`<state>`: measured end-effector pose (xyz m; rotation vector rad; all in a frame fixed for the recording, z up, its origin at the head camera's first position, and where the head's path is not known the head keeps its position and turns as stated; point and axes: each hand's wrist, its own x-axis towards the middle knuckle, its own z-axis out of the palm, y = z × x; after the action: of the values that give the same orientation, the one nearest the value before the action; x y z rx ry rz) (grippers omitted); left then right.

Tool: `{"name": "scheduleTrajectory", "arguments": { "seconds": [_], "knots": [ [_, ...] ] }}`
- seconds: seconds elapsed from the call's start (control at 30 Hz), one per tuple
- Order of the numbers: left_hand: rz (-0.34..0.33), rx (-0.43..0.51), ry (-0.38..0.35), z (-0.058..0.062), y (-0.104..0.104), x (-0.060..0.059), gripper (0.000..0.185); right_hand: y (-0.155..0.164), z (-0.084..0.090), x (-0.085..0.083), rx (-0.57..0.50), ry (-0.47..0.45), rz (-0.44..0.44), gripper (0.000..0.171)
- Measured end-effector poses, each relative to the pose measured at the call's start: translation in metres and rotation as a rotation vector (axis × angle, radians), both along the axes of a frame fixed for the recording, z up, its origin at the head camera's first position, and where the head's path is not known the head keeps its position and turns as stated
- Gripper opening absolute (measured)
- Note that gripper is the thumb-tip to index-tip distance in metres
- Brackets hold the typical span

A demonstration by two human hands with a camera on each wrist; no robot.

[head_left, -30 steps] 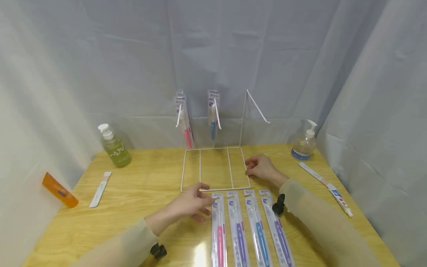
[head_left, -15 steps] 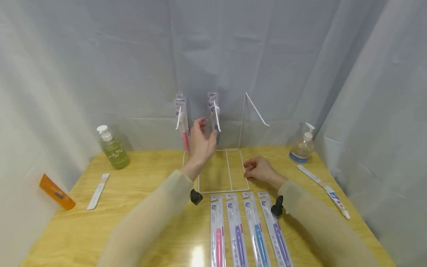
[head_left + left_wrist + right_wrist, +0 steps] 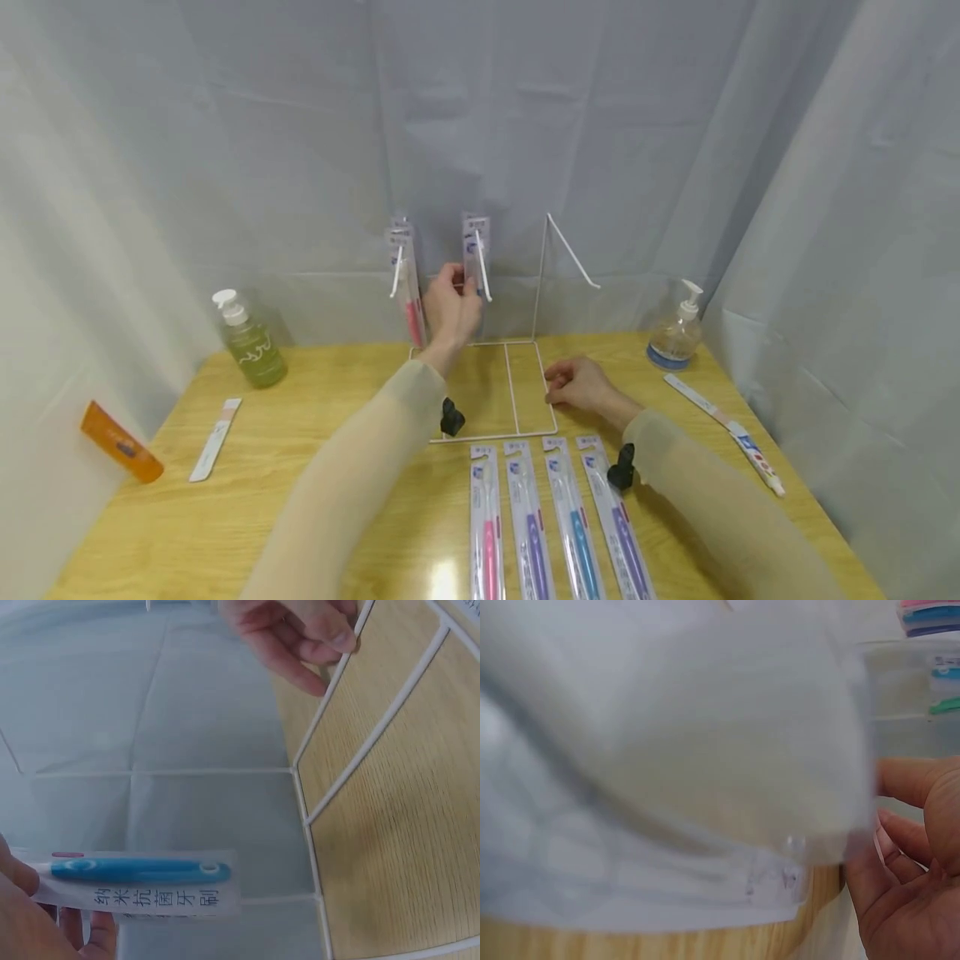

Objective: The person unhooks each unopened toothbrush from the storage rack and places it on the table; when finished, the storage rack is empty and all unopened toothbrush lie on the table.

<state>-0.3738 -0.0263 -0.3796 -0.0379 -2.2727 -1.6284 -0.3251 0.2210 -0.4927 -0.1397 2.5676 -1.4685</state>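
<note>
Pinched the packaged blue toothbrush [image 3: 142, 870], hung on the middle hook [image 3: 483, 267], in the nearly closed left hand [image 3: 453, 315]; gripped the white rack [image 3: 511, 387] by a side wire in the curled right hand [image 3: 585, 387] (likely for steadiness).

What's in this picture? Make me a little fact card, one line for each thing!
Left grip: holds blue toothbrush pack at middle hook
Right grip: holds right side of white rack base
Left hook: pink toothbrush pack
Right hook: no toothbrush seen
Table row, left to right: pink pack, purple pack, blue pack, second purple pack
Far left: orange tube
Bottles: green one left, clear one right
</note>
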Motion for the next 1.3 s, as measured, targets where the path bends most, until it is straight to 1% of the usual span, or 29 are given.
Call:
{"name": "scheduleTrajectory", "arguments": {
  "seconds": [0.13, 0.23, 0.37, 0.5, 0.63, 0.77, 0.83, 0.97, 1.03, 1.17, 1.3],
  "knots": [
    [-0.071, -0.042, 0.096, 0.009, 0.004, 0.02, 0.031, -0.002, 0.001, -0.002, -0.007, 0.0, -0.007, 0.043],
    [-0.124, -0.059, 0.126, 0.008, 0.005, 0.033, 0.035, -0.004, 0.002, -0.003, -0.004, 0.008, 0.005, 0.044],
    [-0.219, -0.029, 0.088, 0.001, -0.003, 0.053, 0.036, -0.005, 0.001, -0.003, 0.02, 0.026, 0.028, 0.045],
    [-0.278, 0.0, 0.05, -0.009, -0.016, 0.073, 0.035, -0.002, 0.001, -0.005, 0.037, 0.036, 0.036, 0.046],
    [-0.331, 0.022, 0.005, -0.019, -0.034, 0.092, 0.028, 0.002, 0.001, -0.007, 0.022, 0.03, 0.036, 0.047],
    [-0.373, 0.02, -0.083, -0.027, -0.053, 0.112, 0.021, 0.005, 0.003, -0.008, 0.023, 0.027, 0.032, 0.048],
    [-0.39, 0.033, -0.142, -0.031, -0.061, 0.122, 0.019, 0.005, 0.004, -0.008, 0.028, 0.024, 0.033, 0.048],
    [-0.433, 0.092, -0.239, -0.038, -0.077, 0.143, 0.021, 0.007, 0.005, -0.006, 0.034, 0.026, 0.039, 0.048],
    [-0.46, 0.127, -0.282, -0.043, -0.084, 0.153, 0.025, 0.007, 0.004, -0.006, 0.035, 0.027, 0.044, 0.048],
    [-0.519, 0.171, -0.363, -0.059, -0.097, 0.173, 0.037, 0.006, 0.004, -0.007, 0.03, 0.027, 0.05, 0.049],
    [-0.562, 0.144, -0.448, -0.076, -0.107, 0.191, 0.045, 0.007, 0.004, -0.006, 0.024, 0.03, 0.054, 0.049]
  ]
}}
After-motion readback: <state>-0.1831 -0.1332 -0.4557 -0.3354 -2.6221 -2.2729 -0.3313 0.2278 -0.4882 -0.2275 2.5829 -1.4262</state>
